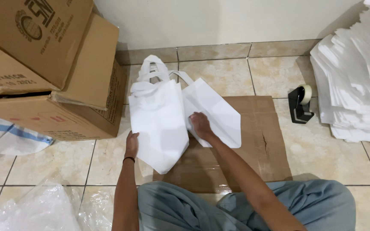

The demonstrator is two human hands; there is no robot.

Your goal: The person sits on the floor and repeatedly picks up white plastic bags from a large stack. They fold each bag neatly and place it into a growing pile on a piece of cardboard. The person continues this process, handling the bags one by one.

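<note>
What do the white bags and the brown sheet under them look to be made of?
Bags: probably non-woven fabric, matte white; they lie flat with soft creases and limp strap handles. Sheet: flattened corrugated cardboard, dull brown, with a fold line and a small tear; a glossy strip near the knees looks like tape.

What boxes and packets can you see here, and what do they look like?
Top cardboard box: upper left, tilted, brown with black print.
Lower cardboard box: beneath it on the floor, brown, flap up.
Woven sack: far left, white with blue stripes.
Clear plastic bags: bottom left, crumpled.
</note>
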